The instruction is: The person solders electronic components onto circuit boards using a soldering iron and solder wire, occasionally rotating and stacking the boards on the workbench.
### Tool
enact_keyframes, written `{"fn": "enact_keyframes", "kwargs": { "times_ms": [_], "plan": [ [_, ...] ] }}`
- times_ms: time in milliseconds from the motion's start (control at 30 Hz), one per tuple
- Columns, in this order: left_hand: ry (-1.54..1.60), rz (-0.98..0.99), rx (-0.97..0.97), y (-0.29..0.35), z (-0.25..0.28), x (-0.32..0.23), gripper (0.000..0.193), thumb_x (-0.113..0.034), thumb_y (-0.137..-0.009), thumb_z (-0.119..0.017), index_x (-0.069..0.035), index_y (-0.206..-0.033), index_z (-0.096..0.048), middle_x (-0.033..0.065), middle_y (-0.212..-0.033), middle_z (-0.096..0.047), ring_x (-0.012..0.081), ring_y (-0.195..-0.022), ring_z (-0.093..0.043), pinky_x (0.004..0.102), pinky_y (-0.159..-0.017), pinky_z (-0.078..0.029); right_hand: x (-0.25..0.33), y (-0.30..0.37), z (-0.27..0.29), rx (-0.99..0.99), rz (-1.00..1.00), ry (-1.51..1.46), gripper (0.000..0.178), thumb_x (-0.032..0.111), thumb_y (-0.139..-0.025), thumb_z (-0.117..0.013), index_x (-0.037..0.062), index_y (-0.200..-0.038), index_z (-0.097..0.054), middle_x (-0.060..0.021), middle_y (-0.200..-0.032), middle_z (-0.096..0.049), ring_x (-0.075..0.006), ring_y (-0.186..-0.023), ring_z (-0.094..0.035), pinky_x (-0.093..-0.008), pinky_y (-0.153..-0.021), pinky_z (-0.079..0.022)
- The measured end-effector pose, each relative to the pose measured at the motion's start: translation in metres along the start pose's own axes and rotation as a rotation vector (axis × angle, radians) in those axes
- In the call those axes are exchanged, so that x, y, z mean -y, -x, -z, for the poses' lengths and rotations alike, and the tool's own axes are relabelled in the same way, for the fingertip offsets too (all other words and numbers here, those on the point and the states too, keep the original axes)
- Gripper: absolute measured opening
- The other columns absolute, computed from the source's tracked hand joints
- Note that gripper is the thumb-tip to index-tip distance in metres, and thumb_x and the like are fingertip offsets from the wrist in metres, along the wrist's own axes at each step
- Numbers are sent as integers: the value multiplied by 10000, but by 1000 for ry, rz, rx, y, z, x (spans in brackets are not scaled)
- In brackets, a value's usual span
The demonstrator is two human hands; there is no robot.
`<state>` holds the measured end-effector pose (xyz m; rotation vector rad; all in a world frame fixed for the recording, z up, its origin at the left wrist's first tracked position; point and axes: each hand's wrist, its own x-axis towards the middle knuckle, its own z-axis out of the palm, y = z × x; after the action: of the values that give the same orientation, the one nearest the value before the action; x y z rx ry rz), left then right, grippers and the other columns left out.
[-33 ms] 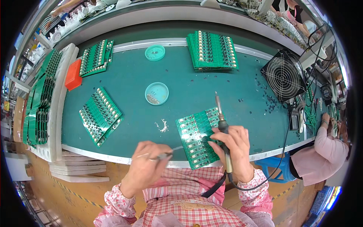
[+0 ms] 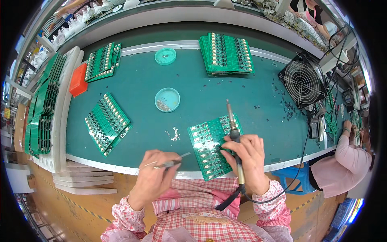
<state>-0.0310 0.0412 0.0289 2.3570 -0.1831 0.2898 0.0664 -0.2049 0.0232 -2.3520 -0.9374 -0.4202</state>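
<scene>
My left hand is closed around metal tweezers, whose tips point right, short of a green circuit board panel. The panel lies flat at the table's front edge, with rows of pale and dark components. In my right hand is a soldering iron, held upright with its metal tip pointing away over the panel's far edge. My right fingers cover part of the panel. Small whitish parts lie scattered to its left. Behind them, a turquoise round dish holds more tiny silvery parts.
Board stacks lie at left, far left and far right. A second dish lid, an orange box and racked boards stand around. A black fan sits right; a co-worker sits beyond.
My left hand has drawn slightly left and the tweezers have turned, their tips now higher. The soldering iron has shifted a little left. The panel stays in place.
</scene>
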Motion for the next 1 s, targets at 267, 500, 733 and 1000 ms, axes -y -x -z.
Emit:
{"fn": "enact_keyframes", "kwargs": {
  "times_ms": [267, 500, 733, 1000],
  "plan": [
    [-16, 76, -169, 5, -11, 6, 188, 29, -813, -722, -21, -986, -668, 105, -1017, -705, 299, -905, -662, 376, -815, -488, 7, -1, -9, 119, 6, 28, 328, 47, -719, -685, 133, -1034, -661, -30, -826, -534, -242, -868, -531, -378, -744, -409],
    [129, 302, -386, -9, -8, 22, 127, 22, -911, -666, 23, -1036, -648, 113, -992, -693, 211, -872, -686, 314, -775, -525, -37, 10, 29, -271, -119, 293, 334, -130, -749, -678, 50, -1026, -632, -123, -1000, -681, -311, -875, -569, -402, -804, -479],
    [49, 267, -398, -20, -16, 34, 140, 15, -921, -661, 28, -1059, -643, 102, -1009, -692, 189, -881, -672, 296, -814, -513, -19, 31, 15, -269, -234, 49, 266, -101, -823, -680, 26, -1042, -600, -187, -1025, -690, -312, -854, -609, -399, -791, -483],
    [-4, 297, -356, -21, -15, 33, 132, 29, -918, -661, 25, -1049, -645, 97, -1014, -691, 183, -886, -678, 287, -810, -514, -7, 31, -5, -262, -212, -93, 270, -113, -814, -681, 37, -1027, -609, -148, -1008, -693, -313, -879, -625, -397, -799, -495]
  ]
}}
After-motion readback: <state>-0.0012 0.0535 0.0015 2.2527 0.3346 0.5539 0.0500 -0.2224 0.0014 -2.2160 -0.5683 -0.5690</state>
